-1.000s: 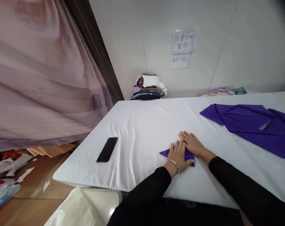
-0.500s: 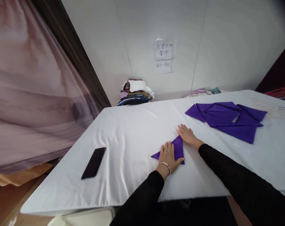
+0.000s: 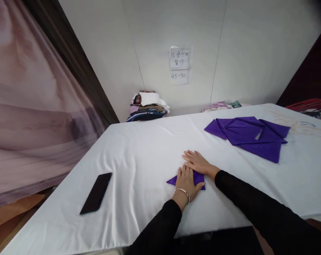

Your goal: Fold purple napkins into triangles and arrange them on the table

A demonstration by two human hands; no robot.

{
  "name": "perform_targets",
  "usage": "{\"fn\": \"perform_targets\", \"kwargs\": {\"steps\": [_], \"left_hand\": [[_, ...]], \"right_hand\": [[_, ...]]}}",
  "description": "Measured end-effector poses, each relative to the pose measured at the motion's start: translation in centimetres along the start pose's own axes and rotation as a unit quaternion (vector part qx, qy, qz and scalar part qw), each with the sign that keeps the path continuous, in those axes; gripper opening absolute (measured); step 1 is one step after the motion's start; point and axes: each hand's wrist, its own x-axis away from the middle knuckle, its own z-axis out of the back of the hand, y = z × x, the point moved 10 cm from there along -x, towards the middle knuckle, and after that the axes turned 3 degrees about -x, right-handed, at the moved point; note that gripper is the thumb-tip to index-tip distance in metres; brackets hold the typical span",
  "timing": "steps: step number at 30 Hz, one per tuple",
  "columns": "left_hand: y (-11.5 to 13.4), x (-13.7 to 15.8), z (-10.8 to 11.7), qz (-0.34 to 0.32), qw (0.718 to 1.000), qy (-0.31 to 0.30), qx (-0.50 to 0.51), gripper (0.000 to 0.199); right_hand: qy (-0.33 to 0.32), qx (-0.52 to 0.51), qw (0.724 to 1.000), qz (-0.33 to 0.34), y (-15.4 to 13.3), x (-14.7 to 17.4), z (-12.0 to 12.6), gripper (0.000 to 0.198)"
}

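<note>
A purple cloth napkin, folded to a small pointed shape, lies on the white-covered table. My left hand, with a silver bracelet at the wrist, rests flat over its middle, fingers stretched out and thumb apart. My right hand lies flat across the napkin's upper edge, its fingers extended to the left and touching the left fingertips. Much of the napkin is hidden beneath both hands; a left tip and the lower right corner show.
More purple napkins lie loosely overlapped at the right. A black phone rests on the left side. Piled folded cloths stand by the wall, under a handwritten paper sign. A pinkish curtain hangs at the left.
My right hand has slid left from the napkin's upper right tip over its top edge, toward my left fingers. My left hand stays on the napkin. The view has shifted slightly.
</note>
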Motion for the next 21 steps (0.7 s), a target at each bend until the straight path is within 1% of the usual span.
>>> {"fn": "perform_targets", "kwargs": {"steps": [3,8,10,13,15,18,21], "left_hand": [[-0.1,0.2,0.0,-0.009,1.000,0.004,-0.002,0.087],[0.4,1.6,0.4,-0.086,0.996,-0.001,0.039,0.086],[0.3,2.3,0.8,-0.100,0.993,0.004,0.060,0.079],[-0.1,2.7,1.5,-0.096,0.992,0.027,0.081,0.061],[-0.2,2.6,1.8,-0.095,0.991,0.040,0.084,0.055],[-0.1,2.2,2.1,-0.105,0.990,0.055,0.080,0.049],[-0.5,1.6,2.6,-0.097,0.989,0.068,0.094,0.045]], "right_hand": [[0.010,0.030,0.999,-0.021,2.2,-0.8,0.2,0.060],[0.017,0.062,0.996,-0.064,5.1,-1.3,0.8,0.060],[0.016,0.064,0.994,-0.082,6.0,-1.2,1.2,0.059],[0.019,0.061,0.993,-0.102,6.9,-1.0,1.6,0.058],[0.021,0.045,0.993,-0.109,7.2,-1.0,1.8,0.057],[0.018,-0.010,0.993,-0.117,7.5,-0.9,1.8,0.057],[0.016,-0.055,0.992,-0.115,7.3,-0.2,2.0,0.056]]}}
